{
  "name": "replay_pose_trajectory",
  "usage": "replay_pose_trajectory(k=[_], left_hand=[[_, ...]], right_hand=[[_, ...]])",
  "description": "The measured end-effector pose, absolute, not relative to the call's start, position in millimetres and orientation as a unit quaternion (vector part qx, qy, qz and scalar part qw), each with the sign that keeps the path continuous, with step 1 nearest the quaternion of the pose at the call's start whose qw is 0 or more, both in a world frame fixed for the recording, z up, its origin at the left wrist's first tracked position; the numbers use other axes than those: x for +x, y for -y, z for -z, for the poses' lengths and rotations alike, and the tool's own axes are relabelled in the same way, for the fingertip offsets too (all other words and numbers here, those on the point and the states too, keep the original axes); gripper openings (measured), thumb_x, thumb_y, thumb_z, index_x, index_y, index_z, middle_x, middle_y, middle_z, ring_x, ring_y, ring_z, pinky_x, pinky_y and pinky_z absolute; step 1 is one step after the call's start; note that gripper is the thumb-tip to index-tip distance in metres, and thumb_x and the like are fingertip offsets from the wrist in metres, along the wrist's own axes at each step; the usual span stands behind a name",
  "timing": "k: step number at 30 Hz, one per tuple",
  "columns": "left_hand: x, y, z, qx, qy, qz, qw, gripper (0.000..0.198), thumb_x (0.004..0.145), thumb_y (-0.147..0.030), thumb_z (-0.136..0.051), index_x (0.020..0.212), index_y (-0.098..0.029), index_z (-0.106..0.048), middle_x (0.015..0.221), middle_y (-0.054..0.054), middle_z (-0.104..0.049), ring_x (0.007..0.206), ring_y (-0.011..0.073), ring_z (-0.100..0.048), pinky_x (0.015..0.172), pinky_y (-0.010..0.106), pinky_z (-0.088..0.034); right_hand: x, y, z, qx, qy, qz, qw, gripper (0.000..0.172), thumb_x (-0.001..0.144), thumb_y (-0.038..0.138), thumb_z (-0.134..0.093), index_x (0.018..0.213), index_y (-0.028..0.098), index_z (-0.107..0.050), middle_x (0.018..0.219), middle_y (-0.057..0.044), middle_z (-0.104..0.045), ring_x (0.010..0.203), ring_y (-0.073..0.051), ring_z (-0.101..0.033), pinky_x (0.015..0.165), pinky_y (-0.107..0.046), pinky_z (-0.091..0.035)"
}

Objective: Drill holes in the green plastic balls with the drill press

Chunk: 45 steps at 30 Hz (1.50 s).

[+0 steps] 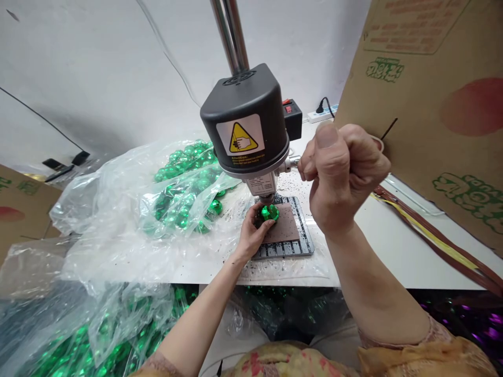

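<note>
White wall [98, 47] fills the upper left of the frame, and a printed cardboard box [424, 125] stands at the right. Just below centre I see the left hand [253, 230] pinching one shiny green ball [270, 212] between thumb and fingers, over a brown pad [288, 228] and under the black-headed press [243, 115]. Right of centre, the right hand [341, 175] is curled into a fist around the press's metal lever [291, 163]; at left of centre, more green balls [184, 163] lie under clear plastic [102, 204].
</note>
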<state>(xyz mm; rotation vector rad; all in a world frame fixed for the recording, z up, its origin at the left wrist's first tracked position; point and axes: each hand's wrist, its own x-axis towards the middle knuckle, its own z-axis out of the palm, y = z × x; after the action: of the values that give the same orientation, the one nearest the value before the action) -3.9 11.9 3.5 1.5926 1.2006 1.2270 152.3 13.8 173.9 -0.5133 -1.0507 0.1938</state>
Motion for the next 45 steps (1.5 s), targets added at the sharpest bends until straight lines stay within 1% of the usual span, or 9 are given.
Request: replay_pose_trajectory(k=[4, 9, 11, 16, 21, 26, 33, 39, 45], left_hand=[[-3, -10, -6, 0.642, -0.463, -0.474, 0.386, 0.052, 0.079, -0.041, -0.077, 0.123, -0.019, -0.058, 0.126, 0.012, -0.065, 0.117, 0.0268, -0.062, 0.102, 0.042, -0.048], [-2, -4, -12, 0.657, -0.456, -0.467, 0.378, 0.053, 0.078, -0.037, -0.079, 0.122, -0.02, -0.056, 0.118, 0.011, -0.067, 0.107, 0.0246, -0.065, 0.095, 0.04, -0.051], [0, -2, -12, 0.661, -0.461, -0.461, 0.372, 0.054, 0.077, -0.035, -0.08, 0.123, -0.02, -0.056, 0.119, 0.01, -0.067, 0.108, 0.0245, -0.064, 0.096, 0.041, -0.05], [7, 0, -10, 0.661, -0.473, -0.466, 0.35, 0.052, 0.076, -0.029, -0.08, 0.122, -0.02, -0.057, 0.122, 0.01, -0.065, 0.114, 0.026, -0.063, 0.102, 0.043, -0.049], [6, 3, -9, 0.666, -0.481, -0.461, 0.335, 0.052, 0.076, -0.028, -0.079, 0.122, -0.021, -0.056, 0.121, 0.009, -0.065, 0.115, 0.0253, -0.062, 0.103, 0.043, -0.049], [4, 4, -10, 0.674, -0.473, -0.459, 0.335, 0.052, 0.076, -0.026, -0.078, 0.123, -0.021, -0.055, 0.123, 0.008, -0.064, 0.116, 0.0245, -0.062, 0.103, 0.042, -0.049], [5, 4, -10, 0.671, -0.468, -0.468, 0.333, 0.051, 0.076, -0.025, -0.079, 0.121, -0.02, -0.056, 0.121, 0.008, -0.065, 0.114, 0.0248, -0.062, 0.103, 0.042, -0.049], [5, 4, -11, 0.669, -0.466, -0.468, 0.341, 0.051, 0.076, -0.022, -0.078, 0.122, -0.02, -0.056, 0.123, 0.008, -0.065, 0.117, 0.0245, -0.061, 0.104, 0.042, -0.047], [6, 4, -11, 0.664, -0.465, -0.474, 0.345, 0.051, 0.076, -0.021, -0.078, 0.122, -0.02, -0.056, 0.123, 0.009, -0.065, 0.117, 0.0248, -0.06, 0.104, 0.042, -0.046]], right_hand=[[153, -15, -174, -0.216, 0.501, -0.084, 0.834, 0.051, 0.092, 0.04, -0.057, 0.056, 0.022, -0.025, 0.049, 0.005, -0.028, 0.043, -0.009, -0.031, 0.046, -0.031, -0.028], [153, -15, -175, -0.22, 0.498, -0.083, 0.835, 0.052, 0.092, 0.041, -0.058, 0.056, 0.022, -0.025, 0.048, 0.005, -0.029, 0.041, -0.01, -0.032, 0.044, -0.032, -0.027], [152, -15, -176, -0.228, 0.502, -0.078, 0.83, 0.051, 0.092, 0.041, -0.057, 0.057, 0.022, -0.025, 0.048, 0.005, -0.029, 0.041, -0.01, -0.032, 0.043, -0.032, -0.028], [152, -16, -181, -0.218, 0.497, -0.094, 0.835, 0.049, 0.092, 0.035, -0.058, 0.056, 0.022, -0.028, 0.047, 0.005, -0.032, 0.041, -0.008, -0.031, 0.041, -0.029, -0.027], [153, -16, -186, -0.238, 0.51, -0.108, 0.819, 0.047, 0.093, 0.035, -0.057, 0.057, 0.022, -0.029, 0.048, 0.006, -0.034, 0.043, -0.006, -0.032, 0.043, -0.027, -0.029], [152, -14, -182, -0.187, 0.493, -0.119, 0.841, 0.045, 0.091, 0.026, -0.06, 0.055, 0.02, -0.034, 0.047, 0.006, -0.033, 0.042, -0.006, -0.031, 0.044, -0.028, -0.027], [149, -16, -161, -0.176, 0.484, -0.063, 0.855, 0.05, 0.092, 0.028, -0.058, 0.054, 0.019, -0.026, 0.045, 0.005, -0.028, 0.041, -0.006, -0.028, 0.043, -0.029, -0.022], [152, -16, -152, -0.124, 0.505, -0.072, 0.851, 0.049, 0.091, 0.022, -0.056, 0.054, 0.019, -0.025, 0.047, 0.006, -0.026, 0.04, -0.006, -0.03, 0.044, -0.029, -0.021], [153, -17, -148, -0.109, 0.507, -0.058, 0.853, 0.051, 0.091, 0.021, -0.056, 0.055, 0.019, -0.021, 0.047, 0.006, -0.024, 0.04, -0.006, -0.027, 0.042, -0.029, -0.02]])
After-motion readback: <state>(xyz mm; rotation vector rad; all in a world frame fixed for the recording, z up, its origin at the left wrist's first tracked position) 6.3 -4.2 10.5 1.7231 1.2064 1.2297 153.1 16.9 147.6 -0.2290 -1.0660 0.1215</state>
